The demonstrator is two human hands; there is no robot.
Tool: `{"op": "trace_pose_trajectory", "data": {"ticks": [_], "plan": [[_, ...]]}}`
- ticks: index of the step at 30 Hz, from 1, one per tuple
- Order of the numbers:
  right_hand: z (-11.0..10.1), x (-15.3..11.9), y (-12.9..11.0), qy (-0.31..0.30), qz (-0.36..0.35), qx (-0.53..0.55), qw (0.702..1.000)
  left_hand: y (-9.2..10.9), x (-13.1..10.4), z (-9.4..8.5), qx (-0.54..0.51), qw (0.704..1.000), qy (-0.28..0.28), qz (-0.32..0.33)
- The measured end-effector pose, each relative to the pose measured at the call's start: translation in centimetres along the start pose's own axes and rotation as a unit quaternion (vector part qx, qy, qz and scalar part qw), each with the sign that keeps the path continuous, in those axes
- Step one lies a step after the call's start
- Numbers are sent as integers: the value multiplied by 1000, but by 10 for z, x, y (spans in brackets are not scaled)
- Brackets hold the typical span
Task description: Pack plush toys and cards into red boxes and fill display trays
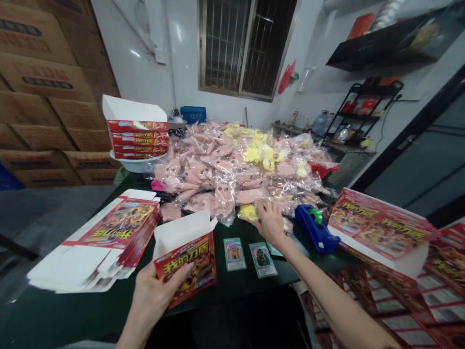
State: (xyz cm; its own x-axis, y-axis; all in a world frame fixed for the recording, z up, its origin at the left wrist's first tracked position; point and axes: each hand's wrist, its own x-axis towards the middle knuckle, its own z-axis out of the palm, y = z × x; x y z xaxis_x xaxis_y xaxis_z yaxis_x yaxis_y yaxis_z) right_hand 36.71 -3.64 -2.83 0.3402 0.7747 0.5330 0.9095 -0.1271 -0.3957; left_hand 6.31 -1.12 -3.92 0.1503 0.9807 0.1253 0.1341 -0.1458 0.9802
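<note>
Clasping the red box point(203, 265) in the left hand point(150, 289), over the green table point(119, 300), white flap point(181, 233) up, contents hidden! Across to the right hand point(271, 220), down at a yellow packet point(247, 212); cannot tell if gripping. Beyond, clear bags point(224, 194) full of pink pieces; far left, stacked boxes point(141, 141) above a pale basin point(136, 166).

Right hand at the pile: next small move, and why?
Probably close the right hand on the yellow packet: its fingers are right at it, and the left hand holds a red box with its flap up.
</note>
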Motion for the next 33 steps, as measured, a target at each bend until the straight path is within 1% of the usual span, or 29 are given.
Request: {"op": "trace_pose_trajectory", "data": {"ticks": [2, 4, 6, 8, 10, 12, 14, 15, 16, 17, 18, 19, 20, 21, 22, 23, 24, 26, 27, 28, 29, 31, 32, 33], "plan": [[13, 17, 16, -34, -22, 29, 999, 5, -3, 6, -14, 1000, 9, -9], [16, 31, 23, -28, -28, 59, 997, 10, -4, 10, -25, 999, 7, -28], [7, 42, 26, 4, -19, 87, 996, 14, -3, 9, -36, 998, -12, -49], [-11, 50, 23, 48, -3, 116, 992, 16, 0, 8, -53, 994, -67, -70], [-33, 51, 13, 91, 12, 146, 985, 20, 1, 9, -82, 982, -144, -89], [-52, 43, -9, 165, 2, 154, 974, 25, 1, 15, -110, 964, -216, -107], [-64, 27, -39, 257, -52, 119, 958, 31, 0, 25, -143, 943, -275, -119], [-68, 17, -56, 285, -97, 90, 949, 34, -2, 29, -162, 933, -299, -120], [-70, 6, -72, 275, -152, 66, 947, 35, -3, 33, -183, 924, -314, -118], [-71, -4, -86, 227, -208, 54, 950, 36, -4, 36, -204, 918, -321, -114], [-72, -13, -97, 151, -260, 56, 952, 36, -5, 38, -221, 915, -319, -108], [-73, -20, -106, 54, -303, 69, 949, 36, -6, 38, -232, 917, -308, -102], [-74, -24, -111, -42, -330, 89, 939, 36, -7, 37, -233, 921, -296, -98], [-76, -26, -114, -121, -334, 114, 928, 36, -8, 36, -226, 924, -291, -96], [-77, -25, -114, -167, -319, 139, 923, 37, -9, 34, -217, 926, -294, -95], [-79, -22, -113, -177, -291, 154, 927, 38, -10, 32, -207, 925, -305, -92], [-80, -18, -111, -152, -258, 157, 941, 40, -11, 30, -198, 923, -317, -88], [-81, -7, -108, -54, -202, 129, 969, 43, -11, 27, -187, 918, -341, -75], [-82, -2, -107, -20, -192, 109, 975, 44, -11, 27, -182, 916, -350, -66], [-83, 3, -106, -18, -199, 97, 975, 45, -10, 26, -172, 915, -360, -56], [-84, 7, -106, -47, -212, 98, 971, 46, -9, 25, -157, 914, -371, -47], [-89, 13, -106, -123, -236, 130, 955, 48, -6, 24, -127, 915, -381, -28], [-92, 14, -105, -129, -237, 148, 951, 48, -4, 24, -116, 918, -377, -25], [-95, 14, -105, -102, -229, 161, 955, 48, -2, 23, -114, 921, -371, -30]]}}
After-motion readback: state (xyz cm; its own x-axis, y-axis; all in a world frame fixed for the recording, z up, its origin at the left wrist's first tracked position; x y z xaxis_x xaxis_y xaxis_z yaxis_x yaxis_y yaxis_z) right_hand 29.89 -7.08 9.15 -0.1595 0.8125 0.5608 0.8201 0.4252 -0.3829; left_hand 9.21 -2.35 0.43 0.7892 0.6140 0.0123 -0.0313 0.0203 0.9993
